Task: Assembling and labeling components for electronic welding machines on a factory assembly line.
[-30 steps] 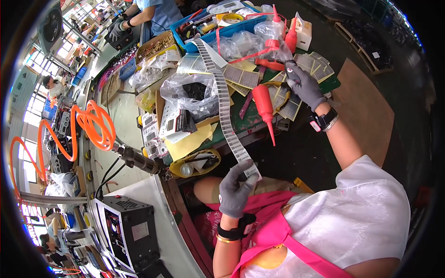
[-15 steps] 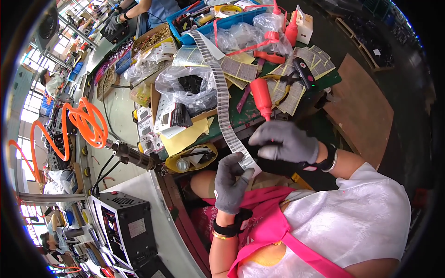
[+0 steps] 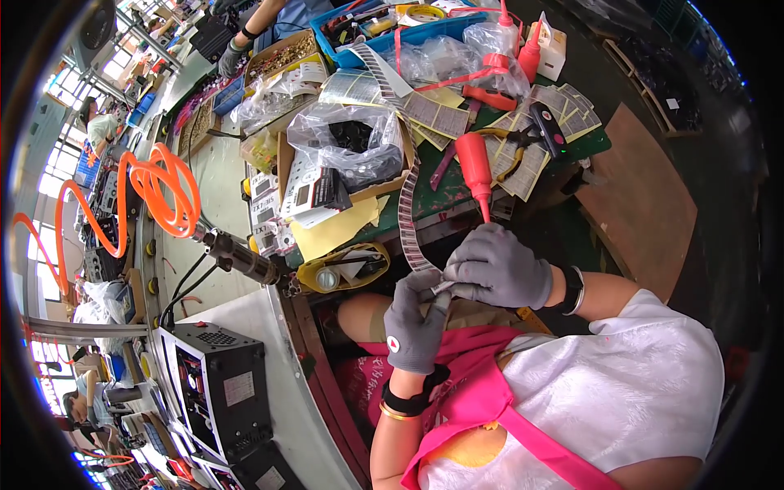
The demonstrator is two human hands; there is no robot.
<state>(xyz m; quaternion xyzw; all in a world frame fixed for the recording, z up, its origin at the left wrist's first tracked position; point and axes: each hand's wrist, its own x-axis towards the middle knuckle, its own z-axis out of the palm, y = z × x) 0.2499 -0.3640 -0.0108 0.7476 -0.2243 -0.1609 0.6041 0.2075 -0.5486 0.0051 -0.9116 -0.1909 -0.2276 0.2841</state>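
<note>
A second ago the right hand [image 3: 500,268], in a grey knit glove, was stretched out over the cluttered green tabletop [image 3: 445,196]; now it has come back in and met the left hand [image 3: 415,320], also grey-gloved, just in front of the person's pink apron [image 3: 457,384]. Both hands close on the lower end of the long white paper strip of small printed labels [image 3: 406,220], which runs up from their fingertips, over the tabletop's near edge and on toward the blue plastic tray [image 3: 392,37] at the back. The left hand grasps the strip's end from below while the right pinches it from above, so the work looks to have moved from reaching to fine handling at the strip's tip, likely peeling one label. A red-handled screwdriver [image 3: 475,167] lies untouched just above the right hand.
</note>
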